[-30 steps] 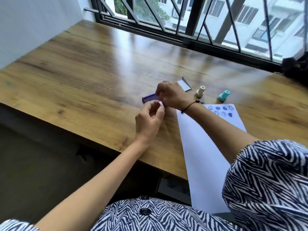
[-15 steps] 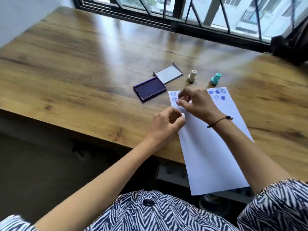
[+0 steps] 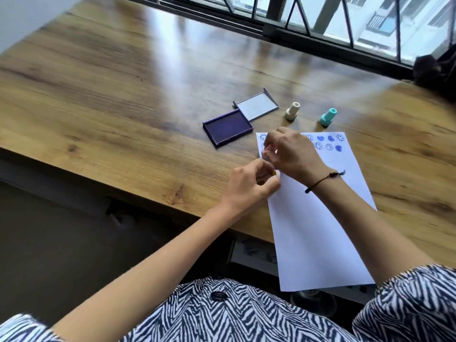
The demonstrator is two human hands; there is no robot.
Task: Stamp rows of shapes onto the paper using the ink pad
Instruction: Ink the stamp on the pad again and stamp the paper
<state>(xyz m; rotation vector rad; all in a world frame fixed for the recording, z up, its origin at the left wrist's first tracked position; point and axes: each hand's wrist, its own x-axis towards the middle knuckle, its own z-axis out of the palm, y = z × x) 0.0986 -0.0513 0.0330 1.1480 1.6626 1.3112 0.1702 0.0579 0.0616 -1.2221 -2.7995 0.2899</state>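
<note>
Okay, right hand (image 3: 290,154) is hovering low over the upper left corner of the paper (image 3: 318,223), fingers curled and pinched together on something small and pinkish at the tips; it's too blurred and hidden to say what it is, probably a stamp but can't tell. Left hand (image 3: 249,186) is sitting just beside the paper's left edge, fingers curled in, thumb and fingertips closing around a small yellowish bit that is mostly hidden, so can't confirm the object. The two hands are nearly touching. The paper is lying on the wooden tabletop (image 3: 123,95) at a slant, its near end hanging over the tabletop's front edge. Blue stamped shapes (image 3: 328,142) are running in two rows across the paper's top: smiley faces and solid hearts, partly covered by the right hand. The ink pad (image 3: 227,128) is lying open just left of the paper's top corner, dark purple surface facing up, and its lid (image 3: 256,106) is lying flat right behind it, touching or almost touching at one corner. A cream stamp (image 3: 292,111) is standing upright near the lid, and a teal stamp (image 3: 327,117) is standing upright to its right, both just beyond the paper's top edge. A dark cord bracelet (image 3: 323,180) is sitting on the right wrist. Black-and-white zigzag sleeves (image 3: 407,307) are showing at the bottom.
</note>
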